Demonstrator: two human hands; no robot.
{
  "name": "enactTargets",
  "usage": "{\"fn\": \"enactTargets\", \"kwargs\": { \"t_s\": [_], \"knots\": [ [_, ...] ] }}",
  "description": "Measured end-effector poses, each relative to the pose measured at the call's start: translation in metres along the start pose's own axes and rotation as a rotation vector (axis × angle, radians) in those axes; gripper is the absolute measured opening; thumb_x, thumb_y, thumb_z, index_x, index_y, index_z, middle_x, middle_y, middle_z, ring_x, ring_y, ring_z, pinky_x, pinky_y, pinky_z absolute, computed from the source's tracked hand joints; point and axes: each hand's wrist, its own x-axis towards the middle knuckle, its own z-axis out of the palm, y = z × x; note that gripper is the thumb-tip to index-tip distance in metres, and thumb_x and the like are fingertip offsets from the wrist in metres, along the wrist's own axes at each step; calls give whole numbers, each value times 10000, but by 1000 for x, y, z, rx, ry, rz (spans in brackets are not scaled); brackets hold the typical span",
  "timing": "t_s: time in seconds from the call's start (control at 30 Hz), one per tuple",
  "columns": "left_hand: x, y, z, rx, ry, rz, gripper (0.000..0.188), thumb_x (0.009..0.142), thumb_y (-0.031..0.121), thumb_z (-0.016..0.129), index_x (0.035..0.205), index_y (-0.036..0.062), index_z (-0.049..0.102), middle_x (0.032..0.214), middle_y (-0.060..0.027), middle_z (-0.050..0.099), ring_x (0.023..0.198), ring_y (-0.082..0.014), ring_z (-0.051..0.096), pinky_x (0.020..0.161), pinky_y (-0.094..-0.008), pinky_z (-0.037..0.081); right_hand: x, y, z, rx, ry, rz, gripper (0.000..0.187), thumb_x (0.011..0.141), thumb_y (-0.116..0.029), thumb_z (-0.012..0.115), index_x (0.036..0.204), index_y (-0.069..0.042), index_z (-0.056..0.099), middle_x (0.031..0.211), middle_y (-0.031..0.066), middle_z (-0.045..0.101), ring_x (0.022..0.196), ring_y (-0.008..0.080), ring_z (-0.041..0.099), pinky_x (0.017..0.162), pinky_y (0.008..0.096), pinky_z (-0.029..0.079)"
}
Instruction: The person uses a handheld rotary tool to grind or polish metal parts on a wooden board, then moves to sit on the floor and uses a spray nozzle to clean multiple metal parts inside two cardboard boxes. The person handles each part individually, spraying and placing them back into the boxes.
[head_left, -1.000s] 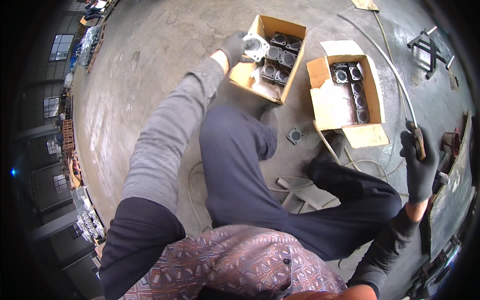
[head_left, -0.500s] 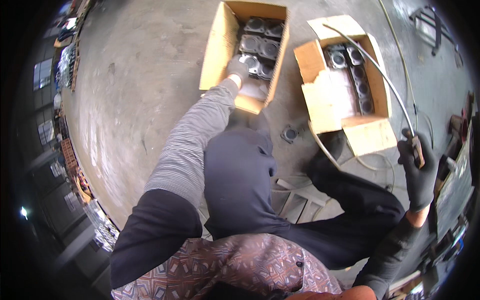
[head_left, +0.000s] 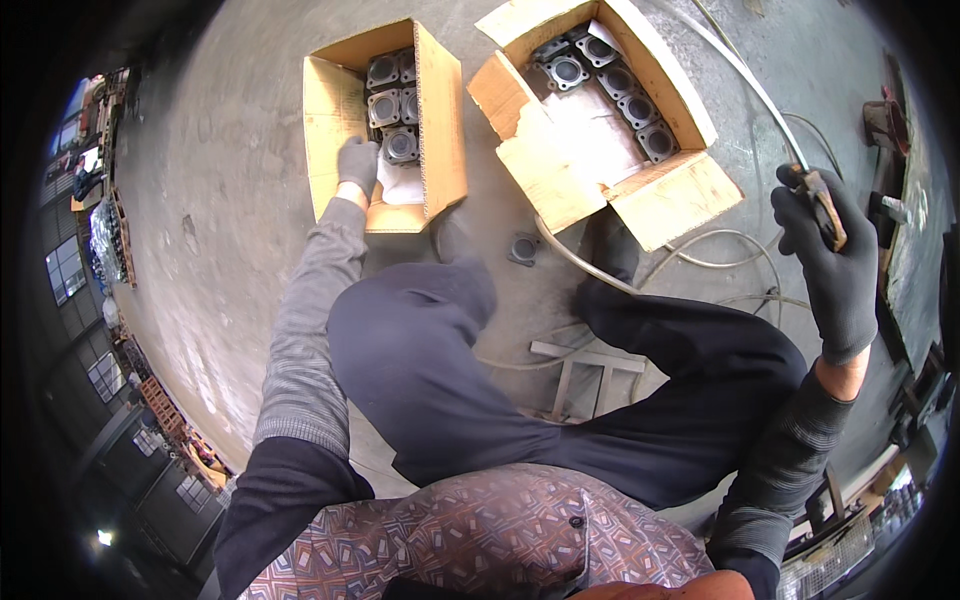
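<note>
My left hand [head_left: 358, 163], in a dark grey glove, reaches into the left cardboard box [head_left: 443, 130]. It lies between the box's left wall and the nearest flanged metal casting [head_left: 401, 146], one of several with round bores stacked there. Its fingers point down and are mostly hidden, so their grip does not show. Out at the right, my gloved right hand [head_left: 828, 255] is wrapped round the brown handle of what looks like an air blow gun [head_left: 826, 210]. A long pale tube [head_left: 745, 72] runs up and left from it.
Right of the first box, an open cardboard box [head_left: 662, 203] holds more castings [head_left: 655, 142] and white paper [head_left: 590, 125]. One flange-shaped metal piece [head_left: 523, 248] lies on the concrete floor. A hose [head_left: 715, 262] loops near my leg, beside a metal frame [head_left: 585, 362].
My left hand has moved off the near casting toward the box's left wall. The view has shifted, so both boxes appear further left. My right hand still grips the same tool.
</note>
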Motion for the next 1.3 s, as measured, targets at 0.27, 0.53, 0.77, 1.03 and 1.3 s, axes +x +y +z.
{"fn": "enactTargets", "kwargs": {
  "t_s": [0.27, 0.53, 0.77, 1.03, 1.3],
  "knots": [
    [-92, 244, 23, -204, -376, 577, 361, 1033, 240, 680, 1297, -8, 686, 1100, -59, 745, 945, -123, 692, 826, -267, 556, 8, 26, -19, -367, -115, 288, 286, 971, -288, 754, 1056, -22, 689, 708, 76, 605, 610, 128, 589, 609, 328, 489],
    [-54, 271, 285, 782, -795, 908, 168, 1000, 166, 653, 1093, 69, 754, 946, -73, 777, 804, -170, 747, 669, -298, 586, 15, 31, -26, -358, -142, 400, 283, 967, -276, 747, 1063, -16, 690, 718, 77, 605, 654, 111, 572, 638, 307, 479],
    [-50, 264, 373, 1022, -507, 550, 325, 1062, 228, 560, 1312, 154, 754, 1239, -66, 785, 1144, -250, 757, 879, -382, 605, 20, 40, -24, -264, -108, 424, 359, 941, -255, 804, 1192, -11, 724, 769, 54, 645, 687, 102, 586, 655, 296, 493],
    [-72, 281, 368, 1157, -521, 523, 310, 1089, 209, 542, 1302, 182, 765, 1316, -18, 764, 1200, -197, 730, 899, -352, 571, 18, 41, -26, -231, -99, 441, 371, 937, -251, 815, 1194, 0, 724, 762, 47, 620, 692, 91, 553, 658, 282, 483],
    [-75, 260, 361, -144, -289, -108, 419, 887, 260, 785, 1230, 24, 736, 1262, -237, 741, 1170, -387, 724, 940, -422, 573, 19, 38, -25, -169, -106, 416, 322, 942, -225, 805, 1141, 9, 710, 811, 20, 641, 732, 80, 554, 681, 273, 482]
  ]
}}
